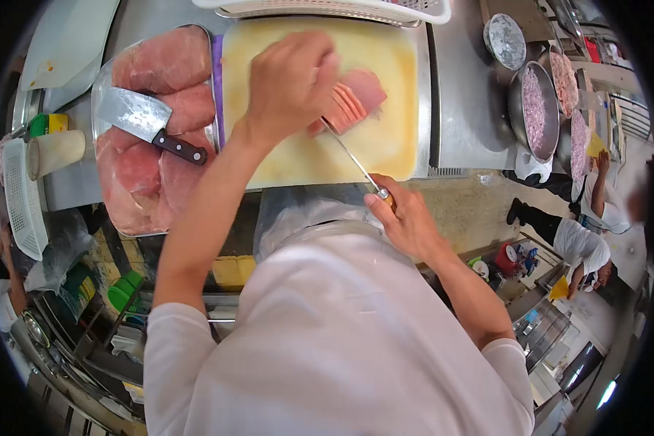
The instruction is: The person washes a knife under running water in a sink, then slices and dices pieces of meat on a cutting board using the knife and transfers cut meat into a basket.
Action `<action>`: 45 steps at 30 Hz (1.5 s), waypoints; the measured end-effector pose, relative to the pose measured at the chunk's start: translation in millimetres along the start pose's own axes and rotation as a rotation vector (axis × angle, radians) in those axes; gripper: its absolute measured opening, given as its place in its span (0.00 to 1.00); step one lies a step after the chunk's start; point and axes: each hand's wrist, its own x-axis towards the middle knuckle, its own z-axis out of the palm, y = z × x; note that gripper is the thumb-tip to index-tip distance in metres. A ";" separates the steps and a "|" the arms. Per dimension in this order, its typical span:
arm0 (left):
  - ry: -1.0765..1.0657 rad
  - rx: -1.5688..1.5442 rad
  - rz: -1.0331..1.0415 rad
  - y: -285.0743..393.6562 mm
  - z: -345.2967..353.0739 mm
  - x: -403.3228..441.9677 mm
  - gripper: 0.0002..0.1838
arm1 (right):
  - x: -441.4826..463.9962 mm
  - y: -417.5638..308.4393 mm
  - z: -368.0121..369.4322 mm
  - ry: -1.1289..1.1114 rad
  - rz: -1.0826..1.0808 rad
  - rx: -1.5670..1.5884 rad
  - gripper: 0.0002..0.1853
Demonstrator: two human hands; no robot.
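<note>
On the yellowed cutting board (pixel 269 156) lies a piece of raw meat (pixel 367 87), its near side cut into several thin slices (pixel 347 109). My right hand (pixel 407 221) grips the wooden handle of a knife (pixel 354 161), seen nearly edge-on, with its tip at the slices. Over the board, just left of the meat, is my left hand (pixel 294 83), bent at the wrist. Its fingers are blurred and partly hidden, so their grip does not show.
Left of the board, a metal tray (pixel 96 109) holds large raw meat pieces (pixel 163 58) with a cleaver (pixel 145 120) on top. A white basket (pixel 334 9) stands behind the board. Bowls of chopped food (pixel 534 109) are at right, with co-workers (pixel 581 240) beyond.
</note>
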 end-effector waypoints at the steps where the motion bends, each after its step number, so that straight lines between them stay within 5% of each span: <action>1: -0.243 0.075 -0.078 0.0 3.0 10.7 0.10 | -0.3 -5.4 -2.0 -0.017 0.021 -0.008 0.28; 2: -0.487 0.151 -0.154 -3.3 4.7 16.6 0.12 | 0.5 -12.1 -5.1 -0.034 0.041 -0.015 0.28; 5: -0.701 0.241 -0.205 -24.4 13.7 16.5 0.16 | 8.1 -22.3 -8.8 -0.054 0.014 -0.032 0.27; 11: -0.789 0.262 -0.270 -36.8 18.1 30.9 0.15 | 25.2 -29.3 -9.1 -0.080 0.025 -0.056 0.25; 18: -0.707 0.332 -0.332 -47.7 15.0 23.3 0.16 | 74.8 22.0 25.1 -0.007 -0.213 -0.095 0.22; 32: -0.543 0.330 -0.154 -32.4 0.1 14.7 0.14 | 23.2 -8.3 12.7 -0.050 -0.077 -0.013 0.26; 45: -0.588 0.332 -0.278 -63.9 12.0 15.1 0.14 | 57.3 -11.2 28.3 0.007 -0.163 -0.077 0.21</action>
